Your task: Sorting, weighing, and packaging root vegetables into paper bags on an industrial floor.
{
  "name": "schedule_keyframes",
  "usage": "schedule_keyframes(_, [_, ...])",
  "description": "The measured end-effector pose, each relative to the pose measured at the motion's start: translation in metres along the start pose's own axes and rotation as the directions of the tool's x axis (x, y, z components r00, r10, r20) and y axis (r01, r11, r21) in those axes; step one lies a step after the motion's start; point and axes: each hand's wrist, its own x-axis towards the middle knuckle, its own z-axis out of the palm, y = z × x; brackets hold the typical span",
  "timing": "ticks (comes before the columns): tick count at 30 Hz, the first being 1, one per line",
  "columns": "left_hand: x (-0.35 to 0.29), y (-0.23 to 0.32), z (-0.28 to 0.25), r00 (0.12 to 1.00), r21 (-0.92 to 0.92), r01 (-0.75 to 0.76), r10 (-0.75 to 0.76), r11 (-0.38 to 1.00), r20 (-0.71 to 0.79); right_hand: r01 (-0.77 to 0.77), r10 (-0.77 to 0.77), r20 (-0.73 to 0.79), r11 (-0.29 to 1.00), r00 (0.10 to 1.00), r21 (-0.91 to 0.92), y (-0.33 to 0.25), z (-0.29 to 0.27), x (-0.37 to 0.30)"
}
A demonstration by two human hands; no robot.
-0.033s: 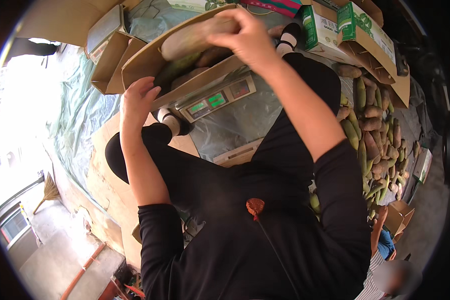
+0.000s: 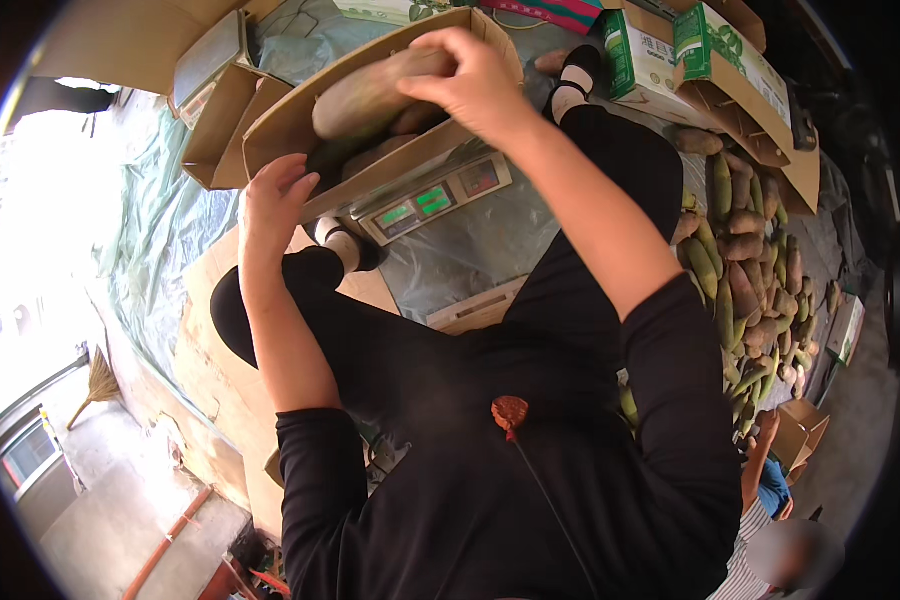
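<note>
A long, pale brown-green radish point(image 2: 362, 98) is in my right hand point(image 2: 475, 85), gripped at its right end by thumb and fingers. It lies tilted inside the open top of a long cardboard box point(image 2: 410, 150), over other darker radishes point(image 2: 370, 155). My left hand point(image 2: 275, 200) is closed on the box's near left edge, fingers bent over the rim. Beneath the box is a scale, its lit green display panel point(image 2: 433, 199) facing me.
A large pile of green and brown radishes point(image 2: 745, 255) lies to the right. Printed cartons point(image 2: 650, 65) stand at the far right. Clear plastic sheeting point(image 2: 470, 265) covers the floor between my legs. Another person point(image 2: 755, 540) is at the lower right, near an open carton point(image 2: 800, 430). A broom point(image 2: 97, 385) is at left.
My right hand and the radish have shifted slightly left and lower into the box. My left hand stays on the box edge.
</note>
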Motion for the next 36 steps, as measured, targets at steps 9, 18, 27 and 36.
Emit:
schedule_keyframes(9, [-0.003, -0.003, -0.006, 0.997, -0.052, 0.049, -0.052, 0.997, -0.06, -0.002, -0.056, -0.185, 0.954, 0.981, -0.301, 0.018, -0.048, 0.025])
schedule_keyframes(18, [0.008, -0.025, -0.001, 0.985, -0.143, -0.024, -0.001, 0.989, -0.174, -0.291, 0.273, -0.187, 0.954, 0.944, -0.075, 0.06, -0.123, 0.029])
schedule_keyframes(27, [0.02, -0.033, -0.002, 0.902, -0.114, 0.056, -0.1, 0.992, -0.421, -0.228, 0.213, -0.083, 0.892, 0.974, -0.391, 0.069, -0.115, 0.023])
schedule_keyframes(36, [0.007, -0.02, -0.027, 0.856, -0.383, 0.339, -0.45, 0.86, -0.254, -0.307, 0.335, -0.067, 0.739, 0.94, -0.6, 0.027, -0.096, 0.024])
